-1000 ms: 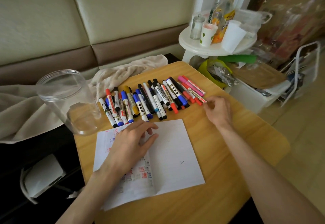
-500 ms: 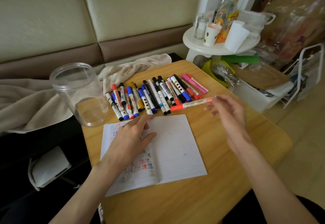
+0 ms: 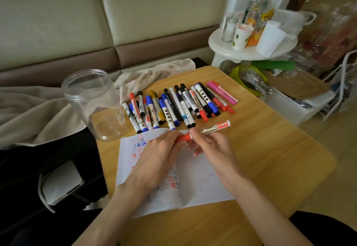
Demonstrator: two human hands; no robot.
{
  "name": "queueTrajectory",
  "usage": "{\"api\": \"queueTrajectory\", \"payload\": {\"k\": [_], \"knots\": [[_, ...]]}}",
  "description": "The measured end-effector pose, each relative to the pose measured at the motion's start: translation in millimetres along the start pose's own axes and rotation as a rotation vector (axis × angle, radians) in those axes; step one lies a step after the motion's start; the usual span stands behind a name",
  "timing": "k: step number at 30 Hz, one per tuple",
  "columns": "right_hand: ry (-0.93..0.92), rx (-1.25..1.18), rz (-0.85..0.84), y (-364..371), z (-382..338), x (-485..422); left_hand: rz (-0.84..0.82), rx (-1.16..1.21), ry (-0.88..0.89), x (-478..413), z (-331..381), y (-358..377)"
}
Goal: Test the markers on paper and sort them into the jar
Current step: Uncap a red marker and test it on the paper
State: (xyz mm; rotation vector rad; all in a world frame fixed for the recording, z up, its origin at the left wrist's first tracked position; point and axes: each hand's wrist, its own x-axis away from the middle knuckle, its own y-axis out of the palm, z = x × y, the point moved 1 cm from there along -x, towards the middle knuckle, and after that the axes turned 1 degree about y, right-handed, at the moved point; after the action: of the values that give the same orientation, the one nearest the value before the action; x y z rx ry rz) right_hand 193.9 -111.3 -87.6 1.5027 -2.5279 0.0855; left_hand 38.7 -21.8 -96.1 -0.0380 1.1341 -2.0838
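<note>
While the red-capped marker (image 3: 209, 130) is held above the paper (image 3: 202, 184), its cap is gripped by the left hand (image 3: 156, 160) and its barrel pinched by the right hand (image 3: 216, 149); the cap seemingly remains on. The jar (image 3: 92, 103) is stood left of the marker row (image 3: 179, 104).

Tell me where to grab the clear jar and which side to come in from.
Wrap the wall of the jar about halfway up, probably coming from the near side with the left hand. It stands upright, lidless and seemingly empty, with a straight round wall and no handle; the row of markers crowds its right and the blanket lies behind and left of it.
</note>
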Motion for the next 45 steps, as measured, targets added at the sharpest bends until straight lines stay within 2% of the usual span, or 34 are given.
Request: {"api": "queueTrajectory", "payload": {"k": [7, 16, 21, 26, 31, 39, 43, 45], "knots": [[-0.046, 0.054, -0.052, 0.6, 3.1, -1.3, -0.016, 0.035, 0.024, 6.8, -2.0, -6.2], [-0.098, 0.042, -0.103, 4.5, 2.8, -3.6, -0.08, 0.137, -0.03, 10.4, -7.1, -13.0], [-0.071, 0.036, -0.064, 6.4, 8.2, -4.0, -0.084, 0.057, 0.015, 11.7, -3.3, -12.7], [-0.071, -0.041, -0.019, 7.1, 6.4, -1.3, -0.043, -0.123, 0.032, 10.7, 2.6, -8.8], [-0.089, 0.004, -0.044, 5.3, 0.7, -0.2, -0.045, 0.047, 0.008, 6.3, -1.2, -8.7], [-0.116, -0.006, -0.072, 1.8, 2.2, -1.8, -0.094, 0.168, -0.007, 5.3, -3.6, -10.7], [-0.124, -0.092, 0.045, -27.1, -11.6, -9.6, -0.066, 0.195, -0.039, 7.3, -22.8, -28.4], [-0.14, -0.067, 0.065, -34.3, -13.1, -10.5, -0.076, 0.215, 0.0, 8.7, -23.0, -31.3]]}}
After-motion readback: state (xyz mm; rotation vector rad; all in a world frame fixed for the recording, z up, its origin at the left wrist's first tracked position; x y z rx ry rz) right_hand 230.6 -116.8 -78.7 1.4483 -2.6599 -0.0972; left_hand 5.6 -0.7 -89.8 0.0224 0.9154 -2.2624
